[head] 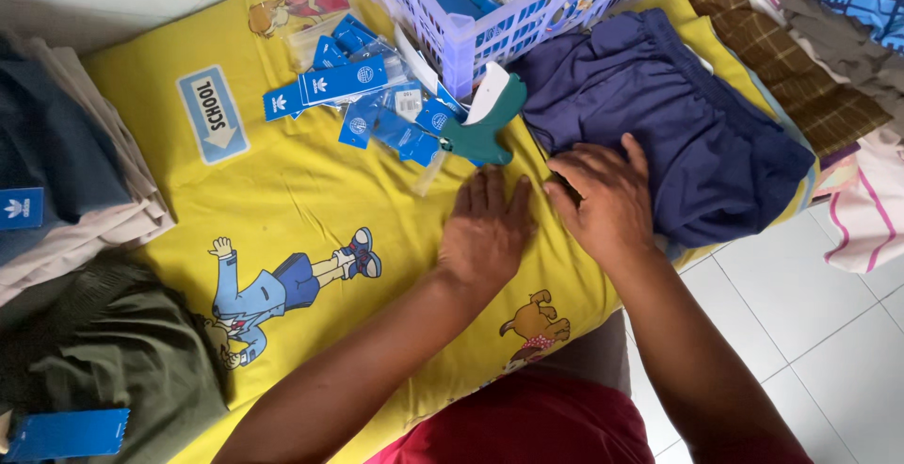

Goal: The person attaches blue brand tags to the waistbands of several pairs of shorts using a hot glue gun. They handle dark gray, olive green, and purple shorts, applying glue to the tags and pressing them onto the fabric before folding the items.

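Navy shorts lie on the yellow cartoon-print sheet, long axis running from the lilac basket at upper left toward the lower right, gathered waistband facing the top. Right hand rests flat on their near-left edge, grip spread. Left hand lies flat on the sheet just beside it, fingers pointing toward the teal tagging gun, grip spread too.

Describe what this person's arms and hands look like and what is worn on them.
Both forearms are bare from the elbows down; no sleeve reaches into view. The left hand and the right hand wear no gloves, and no rings, watch or bracelets show. Fingernails are short and unpainted. Below the arms, a dark red garment shows at the person's body.
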